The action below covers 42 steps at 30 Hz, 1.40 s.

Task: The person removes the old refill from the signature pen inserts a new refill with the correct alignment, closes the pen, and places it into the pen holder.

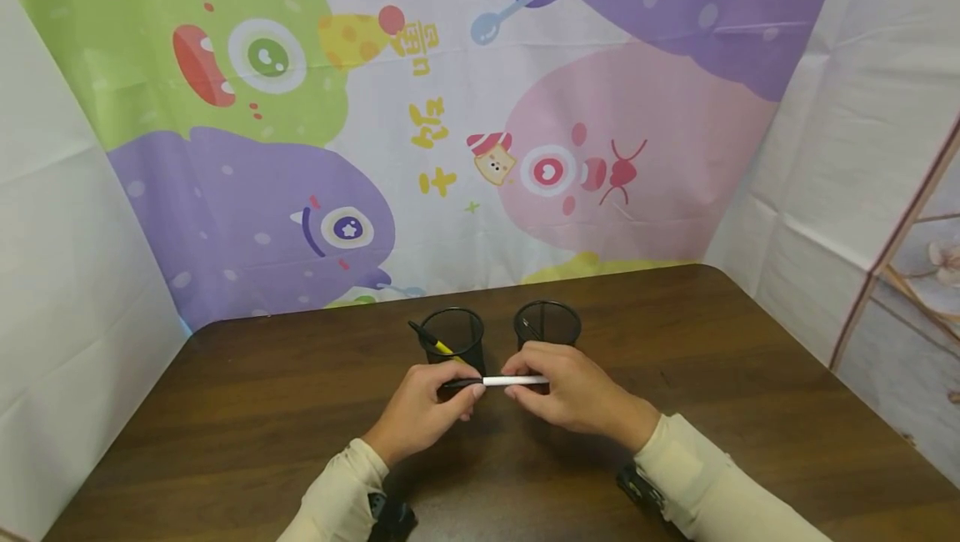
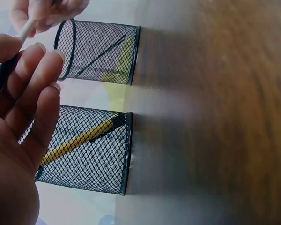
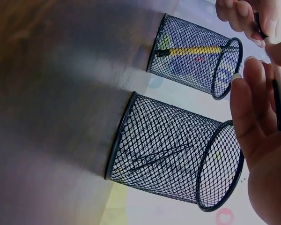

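Between my hands, level above the table in the head view, is a pen (image 1: 515, 380) with a white barrel and a black end section. My left hand (image 1: 422, 410) pinches the black end between thumb and fingers. The white barrel is gripped by my right hand (image 1: 576, 388), its fingertips a short way from the left ones. In the right wrist view the barrel's other end is black too, with a dark clip. Just behind the hands stand two black mesh pen holders, the left holder (image 1: 467, 328) and the right holder (image 1: 561, 323).
A yellow and black pen (image 1: 444, 348) leans in the left holder, its black tip above the rim. Thin dark sticks (image 3: 161, 157) slant inside the right holder. The brown wooden table (image 1: 285, 400) meets a cartoon-printed cloth (image 1: 450, 258) behind, with white cloth on both sides.
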Available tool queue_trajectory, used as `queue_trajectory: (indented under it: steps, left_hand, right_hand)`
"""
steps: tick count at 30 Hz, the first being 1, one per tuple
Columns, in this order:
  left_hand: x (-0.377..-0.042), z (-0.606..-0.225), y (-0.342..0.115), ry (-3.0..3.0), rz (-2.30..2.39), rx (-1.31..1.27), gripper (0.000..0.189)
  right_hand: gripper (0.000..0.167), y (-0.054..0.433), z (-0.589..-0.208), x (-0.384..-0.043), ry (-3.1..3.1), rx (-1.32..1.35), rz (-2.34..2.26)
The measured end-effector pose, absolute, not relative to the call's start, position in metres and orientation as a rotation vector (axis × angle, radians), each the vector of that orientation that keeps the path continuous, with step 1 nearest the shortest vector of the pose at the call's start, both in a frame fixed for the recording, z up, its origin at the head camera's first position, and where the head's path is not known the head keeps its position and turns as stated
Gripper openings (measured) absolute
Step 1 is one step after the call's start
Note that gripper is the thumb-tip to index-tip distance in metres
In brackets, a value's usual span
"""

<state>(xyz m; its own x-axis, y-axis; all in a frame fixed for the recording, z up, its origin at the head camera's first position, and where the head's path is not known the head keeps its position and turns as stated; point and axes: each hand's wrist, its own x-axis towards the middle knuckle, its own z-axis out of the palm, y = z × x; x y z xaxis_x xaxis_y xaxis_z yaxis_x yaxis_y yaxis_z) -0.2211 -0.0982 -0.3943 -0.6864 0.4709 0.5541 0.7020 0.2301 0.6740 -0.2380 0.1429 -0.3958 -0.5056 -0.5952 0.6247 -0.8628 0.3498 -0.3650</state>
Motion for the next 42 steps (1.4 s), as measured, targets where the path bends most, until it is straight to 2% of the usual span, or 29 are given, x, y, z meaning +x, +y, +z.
queue_trajectory:
  steps: [4,8,19,29,42]
  left_hand:
    - [-0.234,-0.412,-0.102,-2.272,-1.423,-1.116,0.006]
    - [-0.237,-0.42,-0.104,-2.278,-1.417,-1.12,0.005]
    - [-0.219,-0.398,-0.099,-2.231,-1.444,-1.142,0.01]
    - [-0.213,-0.391,-0.099,-2.257,-1.463,-1.138,0.008]
    - [-0.237,-0.417,-0.104,-2.277,-1.458,-1.166,0.004]
  right_hand:
    - [0.01,0.143,-0.395,-0.238,-2.242,1.268,0.932]
    - [0.014,0.143,-0.397,-0.239,-2.252,1.273,0.884]
    - [0.004,0.141,-0.397,-0.239,-2.226,1.29,0.93]
    - [0.007,0.141,-0.399,-0.237,-2.224,1.289,0.903]
    - [0.011,0.142,-0.397,-0.238,-2.184,1.311,0.914]
